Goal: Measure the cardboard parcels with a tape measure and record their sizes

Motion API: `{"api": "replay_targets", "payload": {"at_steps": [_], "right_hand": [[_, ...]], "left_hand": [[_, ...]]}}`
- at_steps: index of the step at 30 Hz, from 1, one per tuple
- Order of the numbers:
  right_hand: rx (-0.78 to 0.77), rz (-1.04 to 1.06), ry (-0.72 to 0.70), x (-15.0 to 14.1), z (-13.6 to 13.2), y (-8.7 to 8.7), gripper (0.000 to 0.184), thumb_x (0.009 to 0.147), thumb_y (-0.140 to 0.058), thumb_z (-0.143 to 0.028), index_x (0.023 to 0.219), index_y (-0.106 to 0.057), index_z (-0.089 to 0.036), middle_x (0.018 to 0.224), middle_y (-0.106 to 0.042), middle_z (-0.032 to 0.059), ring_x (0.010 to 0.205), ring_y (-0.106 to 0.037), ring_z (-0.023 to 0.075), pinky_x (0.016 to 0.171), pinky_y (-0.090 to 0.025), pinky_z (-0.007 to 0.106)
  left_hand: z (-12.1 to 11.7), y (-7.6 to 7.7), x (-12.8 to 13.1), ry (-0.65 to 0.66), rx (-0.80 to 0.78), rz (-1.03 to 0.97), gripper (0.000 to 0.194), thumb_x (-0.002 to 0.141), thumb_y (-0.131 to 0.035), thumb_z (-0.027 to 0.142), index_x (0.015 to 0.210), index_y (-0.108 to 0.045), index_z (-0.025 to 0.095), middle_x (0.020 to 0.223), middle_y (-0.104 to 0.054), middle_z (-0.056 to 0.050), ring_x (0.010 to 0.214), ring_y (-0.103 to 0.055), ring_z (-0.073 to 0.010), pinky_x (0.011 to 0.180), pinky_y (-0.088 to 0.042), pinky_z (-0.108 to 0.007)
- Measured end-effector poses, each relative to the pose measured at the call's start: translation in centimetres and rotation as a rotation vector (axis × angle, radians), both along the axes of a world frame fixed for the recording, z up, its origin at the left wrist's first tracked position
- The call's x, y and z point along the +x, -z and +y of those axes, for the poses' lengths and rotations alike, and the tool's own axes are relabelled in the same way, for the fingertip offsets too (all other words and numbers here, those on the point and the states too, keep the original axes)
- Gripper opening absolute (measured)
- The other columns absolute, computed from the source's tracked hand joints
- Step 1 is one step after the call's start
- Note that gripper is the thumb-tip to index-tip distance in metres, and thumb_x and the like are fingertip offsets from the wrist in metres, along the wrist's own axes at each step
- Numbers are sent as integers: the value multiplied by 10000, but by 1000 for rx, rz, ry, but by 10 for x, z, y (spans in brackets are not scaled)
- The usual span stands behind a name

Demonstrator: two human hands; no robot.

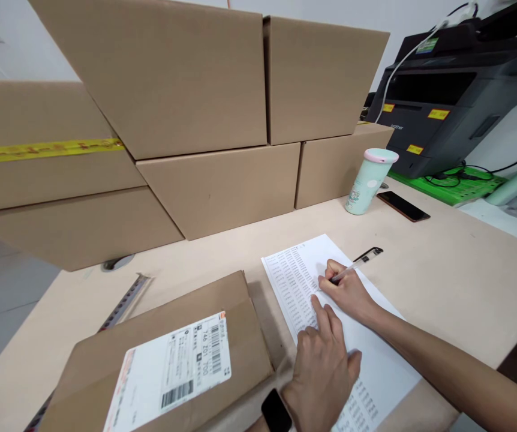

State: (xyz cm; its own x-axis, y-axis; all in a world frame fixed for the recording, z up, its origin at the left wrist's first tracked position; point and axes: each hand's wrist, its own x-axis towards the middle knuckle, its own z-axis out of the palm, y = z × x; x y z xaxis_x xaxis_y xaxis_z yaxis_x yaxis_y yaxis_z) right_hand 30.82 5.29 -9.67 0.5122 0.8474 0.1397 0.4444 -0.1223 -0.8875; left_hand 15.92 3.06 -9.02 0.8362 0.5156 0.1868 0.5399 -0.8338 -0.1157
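My right hand (345,290) is closed around a pen (366,257), its tip down on a white sheet of paper (382,366) printed with columns of small text. Flat on the same sheet lies my left hand (324,354), its fingers stretched out and the index fingertip near the rows of text. A dark smartwatch (276,411) is on the left wrist. Just left of the paper sits a cardboard parcel (258,342) with a white shipping label (173,372) and barcodes.
Stacked cardboard boxes (173,78) line the back of the table (474,270). A mint tumbler (366,183) with a pink rim and a phone (403,206) stand and lie at the back right. Beyond is a black printer (447,102) on a green tray (460,187).
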Motion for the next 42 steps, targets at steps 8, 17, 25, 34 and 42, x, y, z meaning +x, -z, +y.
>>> {"api": "replay_targets", "payload": {"at_steps": [8,17,25,34,42], "right_hand": [[4,11,1,0,0,-1,266,714,-549,-213,569,-326,-233,532,-322,-71,504,-309,105,474,-261,250],[15,7,13,1,-1,-1,264,712,-546,-205,571,-324,-233,524,-317,-73,495,-299,102,465,-247,250],[15,18,11,1,0,1,270,716,-543,-198,576,-315,-230,532,-301,-78,500,-284,95,463,-240,239],[22,4,30,0,-1,0,278,730,-540,-203,574,-312,-230,531,-297,-79,501,-285,95,469,-236,244],[7,19,26,1,-1,1,263,711,-534,-184,578,-312,-230,525,-291,-83,499,-277,93,462,-231,239]], "left_hand": [[-1,-1,0,-6,2,15,680,834,-505,543,1316,-500,63,1339,-518,-248,660,-647,-203,589,-544,-337],[1,-2,0,1,-4,16,679,835,-503,542,1312,-504,60,1352,-496,-259,652,-651,-206,588,-547,-339],[0,-1,0,6,-11,15,683,831,-513,535,1310,-503,49,1352,-492,-265,660,-652,-217,592,-551,-345],[1,-3,0,17,-13,39,688,840,-496,527,1324,-484,38,1365,-457,-292,647,-652,-216,583,-554,-352],[1,-1,1,17,-38,48,699,830,-511,530,1325,-485,36,1375,-438,-297,648,-658,-220,584,-559,-355]]}}
